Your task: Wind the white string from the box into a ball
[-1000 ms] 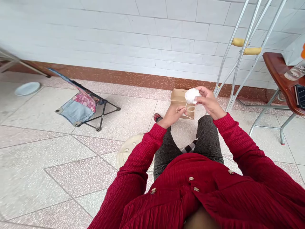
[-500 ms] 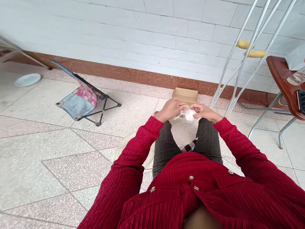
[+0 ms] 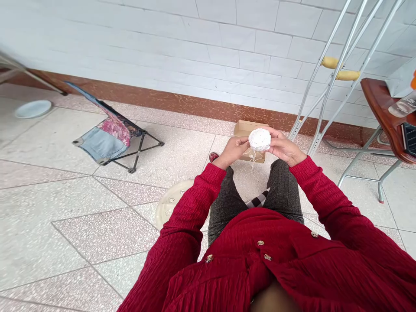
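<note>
A small round white woven piece [image 3: 259,139] is held up between my two hands, its flat round face turned toward me. Thin loose white strands [image 3: 253,159] dangle from its lower edge. My left hand [image 3: 234,150] pinches the piece at its left rim, thumb and fingers closed. On the other side, my right hand [image 3: 283,147] grips the right rim, with the thumb in front and fingers behind. Below and behind the piece lies an open cardboard box [image 3: 242,128] on the floor, partly covered by my hands.
To the left stands a folding chair [image 3: 108,143], with a pale round lid or basin [image 3: 33,108] farther off. Aluminium crutches [image 3: 325,99] lean on the wall at right, beside a brown wooden-topped chair [image 3: 378,102] bearing a bottle [image 3: 403,106]. A cream plastic stool [image 3: 170,203] sits by my left arm.
Both hands have lifted the white piece slightly and turned it, so its round face now shows. The strands, formerly bunched at my left fingers, hang down.
</note>
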Available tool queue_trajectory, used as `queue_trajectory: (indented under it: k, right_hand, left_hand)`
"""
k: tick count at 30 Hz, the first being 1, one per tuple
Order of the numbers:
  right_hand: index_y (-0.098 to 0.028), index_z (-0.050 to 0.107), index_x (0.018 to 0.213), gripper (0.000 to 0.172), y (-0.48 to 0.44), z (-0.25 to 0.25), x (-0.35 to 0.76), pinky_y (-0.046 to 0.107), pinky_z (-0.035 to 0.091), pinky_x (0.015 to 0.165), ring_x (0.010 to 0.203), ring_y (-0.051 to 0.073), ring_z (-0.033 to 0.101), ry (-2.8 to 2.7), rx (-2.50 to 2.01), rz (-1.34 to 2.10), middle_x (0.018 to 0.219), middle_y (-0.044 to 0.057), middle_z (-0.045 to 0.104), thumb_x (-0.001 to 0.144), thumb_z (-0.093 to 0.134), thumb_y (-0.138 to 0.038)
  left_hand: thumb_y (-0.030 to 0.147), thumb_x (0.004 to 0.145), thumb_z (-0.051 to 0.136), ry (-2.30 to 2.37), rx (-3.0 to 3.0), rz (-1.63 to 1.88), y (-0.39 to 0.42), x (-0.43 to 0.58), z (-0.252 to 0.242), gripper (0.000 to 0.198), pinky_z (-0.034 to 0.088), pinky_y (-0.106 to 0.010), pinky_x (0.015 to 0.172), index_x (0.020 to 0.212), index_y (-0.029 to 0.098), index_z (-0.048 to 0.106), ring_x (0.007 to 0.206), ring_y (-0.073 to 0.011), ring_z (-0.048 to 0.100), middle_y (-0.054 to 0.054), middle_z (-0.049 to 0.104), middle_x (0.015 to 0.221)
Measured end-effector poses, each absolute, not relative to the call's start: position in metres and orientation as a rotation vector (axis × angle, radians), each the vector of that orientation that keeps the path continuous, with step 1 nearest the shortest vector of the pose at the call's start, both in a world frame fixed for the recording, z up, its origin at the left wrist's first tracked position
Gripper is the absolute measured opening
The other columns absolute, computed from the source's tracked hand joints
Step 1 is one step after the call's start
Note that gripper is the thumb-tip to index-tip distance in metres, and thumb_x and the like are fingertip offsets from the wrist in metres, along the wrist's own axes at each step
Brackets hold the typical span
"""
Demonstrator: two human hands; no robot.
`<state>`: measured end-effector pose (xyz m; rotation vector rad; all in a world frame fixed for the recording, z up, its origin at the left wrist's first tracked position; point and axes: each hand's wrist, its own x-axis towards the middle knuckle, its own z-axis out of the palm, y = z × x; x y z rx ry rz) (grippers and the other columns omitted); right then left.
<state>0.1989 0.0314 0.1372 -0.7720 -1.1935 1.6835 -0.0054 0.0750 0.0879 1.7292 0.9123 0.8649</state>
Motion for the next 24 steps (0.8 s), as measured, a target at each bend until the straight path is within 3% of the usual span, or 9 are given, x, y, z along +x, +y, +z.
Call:
queue_trajectory:
  k: [6, 11, 13, 17, 21, 24]
  right_hand:
    - [-0.026, 0.068, 0.122, 0.055, 0.043, 0.157, 0.204, 0.035, 0.067, 0.077, 0.105, 0.023, 0.068, -1.190, -0.811, 1.433, 0.128, 0.007, 0.069, 0.069, 0.082, -0.035]
    - [-0.028, 0.065, 0.129, 0.060, 0.045, 0.175, 0.216, 0.038, 0.068, 0.077, 0.103, 0.025, 0.069, -1.221, -0.857, 1.286, 0.126, 0.007, 0.068, 0.073, 0.080, -0.044]
    - [-0.028, 0.064, 0.130, 0.061, 0.043, 0.178, 0.214, 0.039, 0.067, 0.076, 0.102, 0.025, 0.069, -1.255, -0.849, 1.274, 0.124, 0.007, 0.068, 0.074, 0.079, -0.046]
    - [-0.027, 0.066, 0.126, 0.057, 0.041, 0.180, 0.202, 0.039, 0.067, 0.075, 0.100, 0.024, 0.069, -1.279, -0.840, 1.307, 0.122, 0.007, 0.068, 0.073, 0.080, -0.044]
    - [-0.027, 0.068, 0.118, 0.053, 0.041, 0.180, 0.188, 0.038, 0.066, 0.075, 0.098, 0.023, 0.067, -1.240, -0.887, 1.354, 0.121, 0.006, 0.070, 0.068, 0.083, -0.034]
    - [-0.027, 0.069, 0.114, 0.050, 0.040, 0.182, 0.185, 0.038, 0.065, 0.075, 0.097, 0.023, 0.067, -1.265, -0.921, 1.332, 0.118, 0.005, 0.071, 0.066, 0.084, -0.032]
  left_hand:
    - [0.051, 0.092, 0.061, 0.925, 1.731, 0.855, 0.074, -0.017, 0.076, 0.039, 0.050, -0.028, 0.072, 0.087, 0.017, 0.079, 0.075, -0.0169, 0.064, -0.004, 0.077, 0.084]
    - [0.038, 0.090, 0.062, 1.078, 1.783, 0.891, 0.090, -0.030, 0.053, 0.026, 0.056, -0.034, 0.087, 0.087, 0.017, 0.078, 0.089, -0.0216, 0.071, -0.004, 0.079, 0.089]
    - [0.029, 0.090, 0.059, 1.163, 1.773, 0.944, 0.100, -0.032, 0.050, 0.024, 0.055, -0.037, 0.098, 0.095, 0.016, 0.078, 0.101, -0.0229, 0.072, -0.006, 0.081, 0.098]
    - [0.019, 0.093, 0.053, 1.234, 1.760, 1.116, 0.105, -0.024, 0.067, 0.036, 0.047, -0.041, 0.115, 0.124, 0.016, 0.071, 0.121, -0.0224, 0.067, -0.011, 0.074, 0.128]
    - [0.022, 0.095, 0.060, 0.902, 1.743, 1.144, 0.092, 0.004, 0.102, 0.043, 0.048, -0.041, 0.112, 0.138, 0.020, 0.061, 0.128, -0.0236, 0.064, -0.011, 0.068, 0.139]
    - [0.033, 0.092, 0.070, 0.817, 1.647, 1.094, 0.079, 0.024, 0.115, 0.031, 0.053, -0.040, 0.102, 0.118, 0.016, 0.070, 0.114, -0.0248, 0.069, -0.011, 0.076, 0.118]
